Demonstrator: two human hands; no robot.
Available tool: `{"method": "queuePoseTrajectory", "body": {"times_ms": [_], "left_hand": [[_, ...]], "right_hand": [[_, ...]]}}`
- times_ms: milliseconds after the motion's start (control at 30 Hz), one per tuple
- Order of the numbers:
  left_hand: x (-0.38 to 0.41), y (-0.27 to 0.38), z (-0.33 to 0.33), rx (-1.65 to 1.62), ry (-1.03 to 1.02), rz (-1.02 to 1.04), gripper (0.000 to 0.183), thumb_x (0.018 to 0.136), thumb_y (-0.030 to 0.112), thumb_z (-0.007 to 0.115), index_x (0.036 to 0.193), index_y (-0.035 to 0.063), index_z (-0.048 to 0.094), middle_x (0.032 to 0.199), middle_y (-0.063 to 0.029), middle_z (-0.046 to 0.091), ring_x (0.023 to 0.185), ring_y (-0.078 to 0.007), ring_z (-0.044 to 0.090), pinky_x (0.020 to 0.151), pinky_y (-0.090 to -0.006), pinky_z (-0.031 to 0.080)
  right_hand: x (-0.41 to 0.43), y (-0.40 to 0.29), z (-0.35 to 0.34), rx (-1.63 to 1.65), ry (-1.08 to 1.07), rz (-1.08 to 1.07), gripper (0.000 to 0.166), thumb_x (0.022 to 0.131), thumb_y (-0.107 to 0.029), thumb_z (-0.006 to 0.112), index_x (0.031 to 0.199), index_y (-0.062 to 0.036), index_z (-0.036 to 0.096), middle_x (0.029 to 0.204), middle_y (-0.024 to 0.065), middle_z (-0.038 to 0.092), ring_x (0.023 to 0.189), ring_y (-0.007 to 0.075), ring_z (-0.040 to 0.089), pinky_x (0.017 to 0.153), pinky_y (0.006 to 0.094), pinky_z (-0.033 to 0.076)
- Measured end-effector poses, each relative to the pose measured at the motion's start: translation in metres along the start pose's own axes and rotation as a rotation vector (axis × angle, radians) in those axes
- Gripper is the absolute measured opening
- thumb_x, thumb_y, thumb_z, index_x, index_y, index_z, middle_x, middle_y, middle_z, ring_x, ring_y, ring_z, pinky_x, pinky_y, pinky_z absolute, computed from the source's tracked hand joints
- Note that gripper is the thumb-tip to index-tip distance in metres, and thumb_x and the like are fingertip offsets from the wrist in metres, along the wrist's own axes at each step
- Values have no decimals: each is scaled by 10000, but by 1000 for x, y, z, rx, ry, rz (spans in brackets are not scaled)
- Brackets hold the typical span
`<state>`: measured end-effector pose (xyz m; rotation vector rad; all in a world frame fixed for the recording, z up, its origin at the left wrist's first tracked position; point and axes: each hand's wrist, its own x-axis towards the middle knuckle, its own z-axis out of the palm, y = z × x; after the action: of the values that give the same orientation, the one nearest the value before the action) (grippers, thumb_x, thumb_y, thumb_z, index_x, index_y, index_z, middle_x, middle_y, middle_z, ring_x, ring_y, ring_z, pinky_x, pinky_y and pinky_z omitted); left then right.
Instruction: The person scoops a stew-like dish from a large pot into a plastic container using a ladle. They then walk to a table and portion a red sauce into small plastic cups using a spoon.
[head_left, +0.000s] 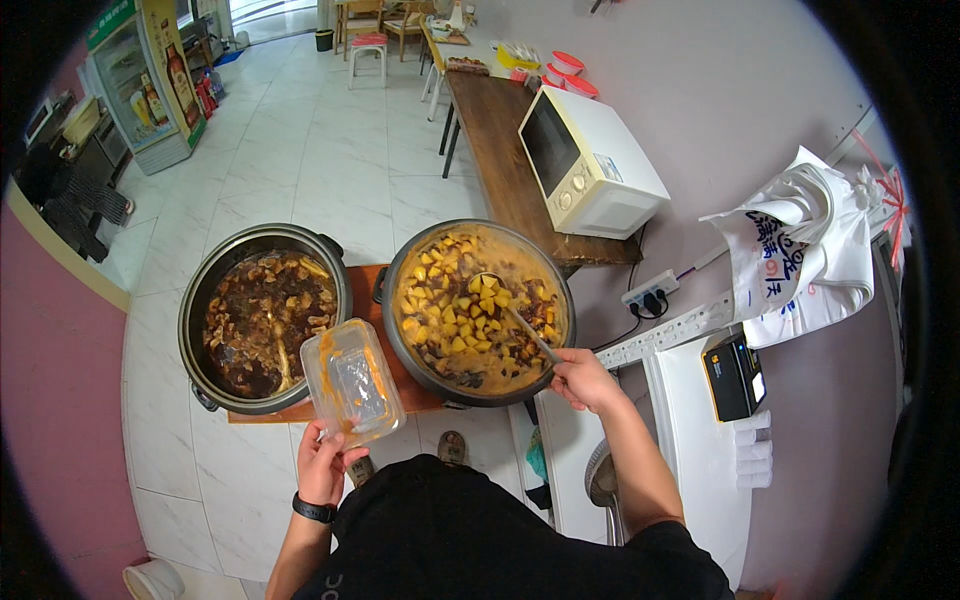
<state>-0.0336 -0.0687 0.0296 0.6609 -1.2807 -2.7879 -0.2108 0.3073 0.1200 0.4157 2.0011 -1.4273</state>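
Note:
My left hand (326, 459) grips the near edge of a clear plastic food container (354, 382), which is smeared inside with orange sauce and tilted above the gap between two pots. In my right hand (585, 381) is the handle of a metal ladle (534, 334). The ladle's bowl sits among yellow potato chunks (466, 322) in brown broth, inside the right-hand black pot (559, 375). The left-hand black pot (187, 352) holds dark broth with chunks that look like meat (262, 300) and a long pale utensil or bone partly sunk in it.
Both pots stand on a reddish-brown board (367, 292). A white microwave (600, 165) rests on a dark wooden table (495, 127) beyond. At right are a power strip (649, 289), hanging plastic bags (817, 247), a label printer (733, 377) and a strainer (600, 476). Another person's patterned trousers (82, 202) show far left.

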Motion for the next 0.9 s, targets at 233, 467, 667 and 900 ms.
{"method": "queuePoseTrajectory", "body": {"times_ms": [233, 467, 667, 900], "left_hand": [[3, -4, 0, 9, 18, 3, 242, 934, 81, 516, 1164, 22, 468, 1196, -214, 598, 993, -317, 665, 773, -384, 616], [-6, 0, -6, -31, 39, 15, 231, 935, 50, 523, 1158, 12, 477, 1210, -241, 599, 1004, -259, 661, 789, -375, 616], [-16, 2, -17, -53, 81, 42, 221, 938, 56, 521, 1151, 13, 477, 1212, -255, 593, 1020, -269, 656, 790, -366, 616], [-24, -1, -21, -65, 107, 60, 217, 937, 54, 521, 1143, 6, 477, 1214, -256, 588, 1021, -275, 654, 785, -361, 617]], "right_hand": [[-3, 3, -13, -1203, 510, -404, 454, 877, -94, 502, 1319, 1, 531, 821, 241, 686, 748, 379, 684, 680, 465, 546], [33, 15, -17, -1510, 521, -271, 493, 856, -59, 524, 1330, 67, 483, 817, 209, 703, 731, 367, 693, 640, 460, 559], [66, 23, -7, -1494, 407, -187, 353, 929, -72, 457, 1238, 75, 546, 887, 235, 697, 817, 372, 694, 684, 457, 569], [107, 42, -15, -1490, 208, -196, 222, 889, -72, 515, 994, 94, 618, 933, 279, 677, 835, 359, 690, 696, 441, 566]]}}
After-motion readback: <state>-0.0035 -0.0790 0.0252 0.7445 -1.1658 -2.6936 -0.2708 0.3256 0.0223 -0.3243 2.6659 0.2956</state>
